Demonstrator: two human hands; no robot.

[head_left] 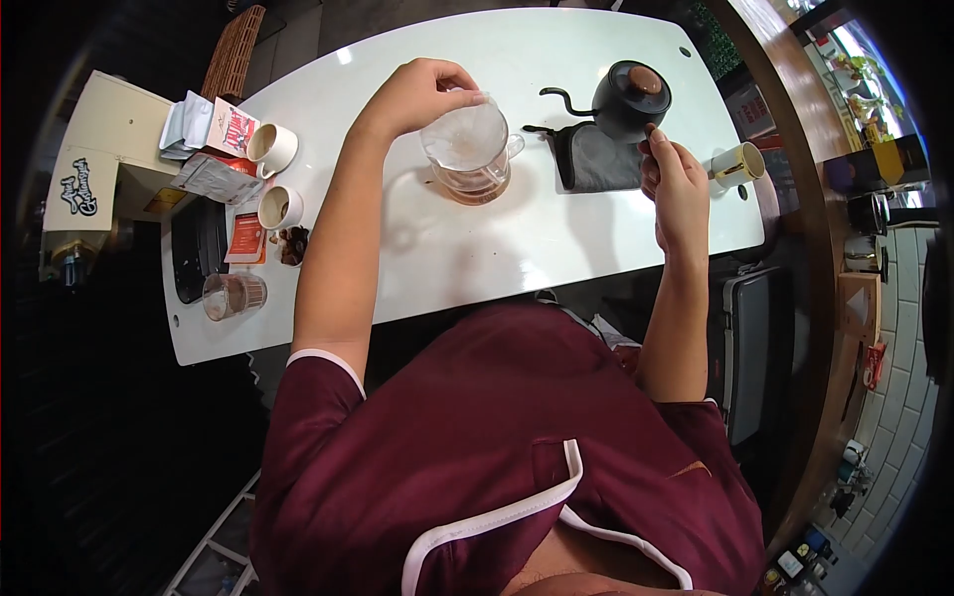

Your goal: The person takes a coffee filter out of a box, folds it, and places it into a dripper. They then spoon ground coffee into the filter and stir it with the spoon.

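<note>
My left hand (422, 94) is closed at the rim of a white paper filter (467, 137), thumb and fingers pinching its edge. The filter sits in the top of a clear glass coffee server (475, 187) with a side handle; a brownish tint shows at its base. My right hand (678, 189) is closed around the handle of a black gooseneck kettle (624, 107) with a brown lid knob. The kettle's thin spout points left, toward the server. Whether the kettle rests on the table I cannot tell. Just below it lies a dark grey cloth-like piece (601, 164).
A cream mug (737, 165) lies or leans beyond my right hand. Along the left stand two white cups (273, 149), coffee bags (214, 129), a red card (246, 238), a drinking glass (235, 296) and a black tray (197, 248). The white table's (437, 283) front edge runs before my body.
</note>
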